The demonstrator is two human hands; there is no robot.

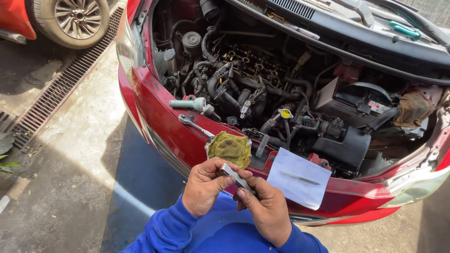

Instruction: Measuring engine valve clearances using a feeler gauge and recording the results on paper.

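Nearest the camera, the left hand [205,186] and right hand [263,206] are together pinching a small flat metal strip [236,175], each grip closed on one end, keeping it level just short of the red car's front edge [180,129]. Beyond, a green rag [229,148], a ratchet wrench [194,124] and a white paper [299,177] are resting along that edge, within reach. Farther off, the engine bay [281,89] is lying open but crowded.
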